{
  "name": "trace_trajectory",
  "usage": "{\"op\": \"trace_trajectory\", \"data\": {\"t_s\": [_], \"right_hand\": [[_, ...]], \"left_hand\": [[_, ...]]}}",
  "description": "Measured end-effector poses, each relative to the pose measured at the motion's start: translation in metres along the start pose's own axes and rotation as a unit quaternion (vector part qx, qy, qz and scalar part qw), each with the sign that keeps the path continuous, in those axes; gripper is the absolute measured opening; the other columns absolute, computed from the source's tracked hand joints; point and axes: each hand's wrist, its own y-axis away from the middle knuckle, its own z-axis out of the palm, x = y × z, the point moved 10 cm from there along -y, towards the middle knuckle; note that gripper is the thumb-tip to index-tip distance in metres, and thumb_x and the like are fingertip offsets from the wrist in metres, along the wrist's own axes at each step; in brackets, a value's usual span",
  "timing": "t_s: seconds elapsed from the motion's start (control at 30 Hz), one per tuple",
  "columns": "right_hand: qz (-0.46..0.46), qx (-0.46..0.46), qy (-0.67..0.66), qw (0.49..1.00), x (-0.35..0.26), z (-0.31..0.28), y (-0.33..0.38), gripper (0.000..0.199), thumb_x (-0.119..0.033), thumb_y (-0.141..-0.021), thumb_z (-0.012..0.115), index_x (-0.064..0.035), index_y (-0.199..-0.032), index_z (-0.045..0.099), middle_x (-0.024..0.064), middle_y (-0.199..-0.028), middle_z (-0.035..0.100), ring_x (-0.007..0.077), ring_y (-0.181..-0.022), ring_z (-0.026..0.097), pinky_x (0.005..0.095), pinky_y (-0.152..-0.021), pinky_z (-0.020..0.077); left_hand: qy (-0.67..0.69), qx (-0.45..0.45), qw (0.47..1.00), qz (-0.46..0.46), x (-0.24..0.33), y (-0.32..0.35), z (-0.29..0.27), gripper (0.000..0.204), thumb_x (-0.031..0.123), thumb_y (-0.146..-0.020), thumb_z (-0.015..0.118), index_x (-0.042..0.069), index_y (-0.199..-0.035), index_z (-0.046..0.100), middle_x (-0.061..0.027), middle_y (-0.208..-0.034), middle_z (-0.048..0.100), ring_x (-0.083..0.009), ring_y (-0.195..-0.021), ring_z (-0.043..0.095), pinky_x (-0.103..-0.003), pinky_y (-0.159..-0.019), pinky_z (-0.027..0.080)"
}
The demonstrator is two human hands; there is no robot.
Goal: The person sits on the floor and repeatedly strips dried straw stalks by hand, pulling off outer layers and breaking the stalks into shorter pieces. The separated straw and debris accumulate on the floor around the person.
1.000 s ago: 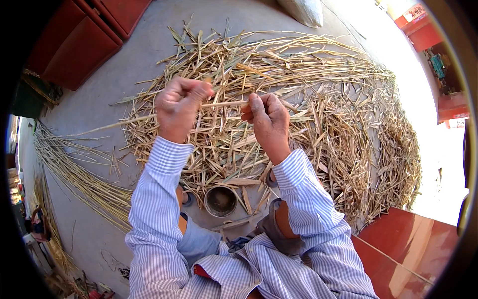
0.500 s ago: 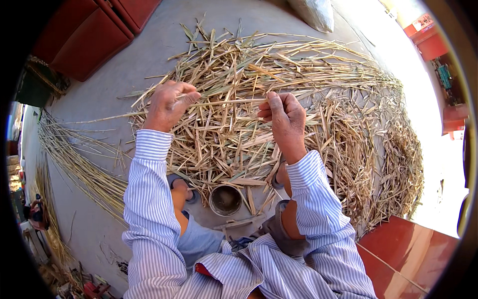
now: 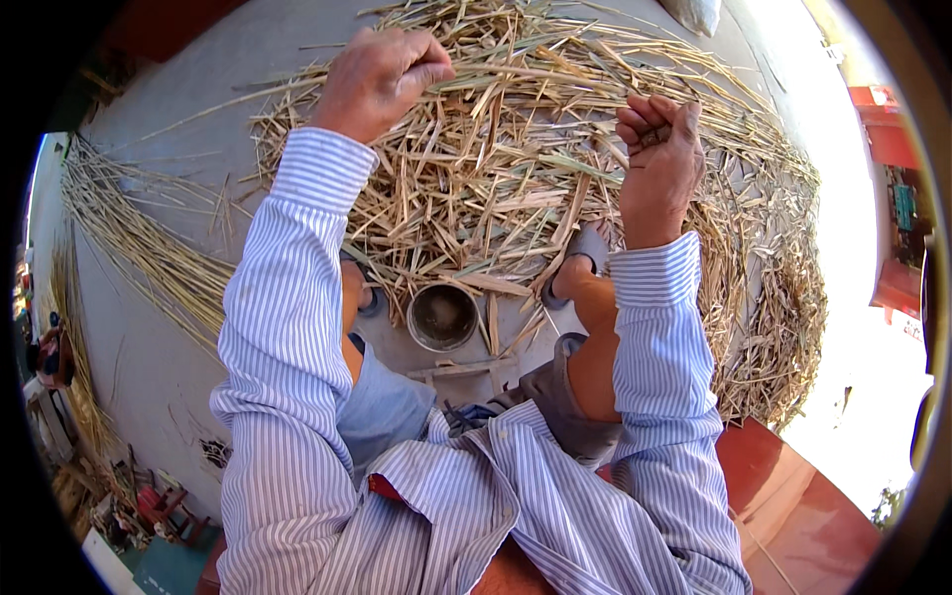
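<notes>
Over at the far left, a long bundle of reeds (image 3: 129, 268) lies fanned on the grey concrete floor (image 3: 169, 149), apart from the main heap. Next, the left hand (image 3: 382, 79) is raised and closed in a fist around the end of a thin pale strip (image 3: 526, 74), which runs level across to the right hand (image 3: 656, 164). That hand is also curled shut, pinching the strip's other end between thumb and fingers. Both hands hang above the big pile of dry split stalks (image 3: 516, 188). Below them, between the feet, a small round metal tin (image 3: 442, 317) stands on the floor.

Held taut between two fists, the strip looks brittle; a hard or uneven pull could snap it or let it slip, and its split edge may well cut a finger. Loose stalks by the tin might be kicked, tipping it over.
</notes>
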Motion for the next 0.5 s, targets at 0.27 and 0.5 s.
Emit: {"op": "trace_trajectory", "data": {"t_s": [0.27, 0.5], "right_hand": [[0.052, -0.505, 0.517, 0.689, 0.215, 0.046, 0.176, 0.022, -0.024, -0.087, 0.061, -0.0041, -0.096, 0.065, 0.0215, -0.087, 0.066, 0.0392, -0.079, 0.064, 0.0449, -0.071, 0.0524], [0.185, -0.545, 0.643, 0.505, 0.399, -0.044, 0.32, 0.042, -0.025, -0.077, 0.068, -0.0053, -0.112, 0.054, 0.0234, -0.114, 0.061, 0.0401, -0.1, 0.063, 0.0493, -0.082, 0.0523]], "left_hand": [[-0.053, -0.046, 0.997, 0.041, 0.001, 0.022, -0.012, 0.015, 0.024, -0.083, 0.068, 0.01, -0.081, 0.064, -0.0068, -0.07, 0.062, -0.0268, -0.068, 0.057, -0.041, -0.07, 0.042], [-0.118, -0.099, 0.988, -0.009, -0.012, 0.068, -0.021, 0.016, 0.015, -0.07, 0.072, 0.01, -0.072, 0.057, -0.0039, -0.068, 0.058, -0.0217, -0.075, 0.06, -0.039, -0.071, 0.046]]}}
